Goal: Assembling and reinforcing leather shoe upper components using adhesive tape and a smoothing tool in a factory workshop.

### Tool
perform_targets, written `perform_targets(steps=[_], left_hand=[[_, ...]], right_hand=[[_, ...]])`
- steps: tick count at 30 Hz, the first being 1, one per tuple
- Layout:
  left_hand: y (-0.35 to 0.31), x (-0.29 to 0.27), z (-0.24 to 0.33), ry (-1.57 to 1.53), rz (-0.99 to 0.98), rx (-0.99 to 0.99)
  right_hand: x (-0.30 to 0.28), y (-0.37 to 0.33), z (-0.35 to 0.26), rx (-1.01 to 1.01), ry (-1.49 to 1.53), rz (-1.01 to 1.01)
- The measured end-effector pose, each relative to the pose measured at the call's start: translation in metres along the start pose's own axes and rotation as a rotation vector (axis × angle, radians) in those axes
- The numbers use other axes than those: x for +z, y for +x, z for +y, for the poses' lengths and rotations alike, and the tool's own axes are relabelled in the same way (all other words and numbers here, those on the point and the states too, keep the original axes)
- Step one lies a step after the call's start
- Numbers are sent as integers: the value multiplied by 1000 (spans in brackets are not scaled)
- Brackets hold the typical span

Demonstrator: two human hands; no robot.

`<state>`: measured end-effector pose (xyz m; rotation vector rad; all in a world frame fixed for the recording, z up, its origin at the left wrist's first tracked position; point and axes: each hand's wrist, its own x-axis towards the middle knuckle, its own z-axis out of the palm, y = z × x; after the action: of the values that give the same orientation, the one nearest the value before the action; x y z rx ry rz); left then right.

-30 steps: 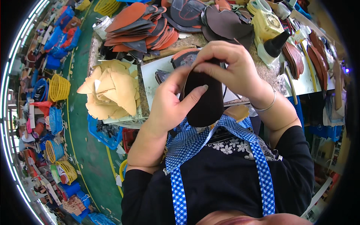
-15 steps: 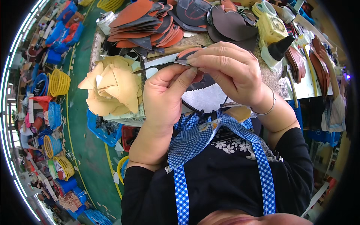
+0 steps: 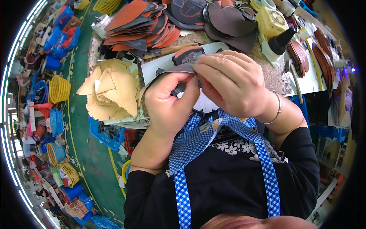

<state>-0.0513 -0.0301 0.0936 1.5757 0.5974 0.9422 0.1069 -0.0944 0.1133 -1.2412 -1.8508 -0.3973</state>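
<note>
My left hand (image 3: 167,98) and my right hand (image 3: 234,82) meet over the bench, both pinching one edge of a dark grey leather piece (image 3: 179,69). The piece drapes over the left forefinger, and the fingertips of the right hand press its edge. Just beyond lies another dark leather piece (image 3: 187,56) with an orange rim, on a white board (image 3: 152,65). Partly hidden below my hands is a pale-lined piece (image 3: 206,102). Left of my left hand sits a pile of cream cut pieces (image 3: 112,91) with zigzag edges.
Stacked orange and black leather pieces (image 3: 131,28) and dark brown ones (image 3: 232,28) cover the bench's far side. A black-nozzled bottle (image 3: 280,42) and a hammer (image 3: 295,80) are at right. A blue basket (image 3: 106,133) stands lower left. Another person's arm (image 3: 343,95) shows far right.
The dark grey piece has turned, and more of its surface shows over my left hand. My right hand has dropped slightly, uncovering the orange-rimmed piece beyond.
</note>
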Motion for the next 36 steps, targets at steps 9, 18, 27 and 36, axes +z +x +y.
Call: perform_targets(steps=[9, 18, 27, 36], left_hand=[[13, 8, -27, -68, -35, 2], [24, 17, -31, 403, 5, 457], [33, 8, -48, 28, 92, 146], [40, 5, -7, -873, 156, -469]], right_hand=[[8, -6, 10, 345, 402, -33], [18, -13, 24, 670, 608, 7], [32, -18, 26, 871, 511, 185], [75, -6, 13, 343, -158, 224]])
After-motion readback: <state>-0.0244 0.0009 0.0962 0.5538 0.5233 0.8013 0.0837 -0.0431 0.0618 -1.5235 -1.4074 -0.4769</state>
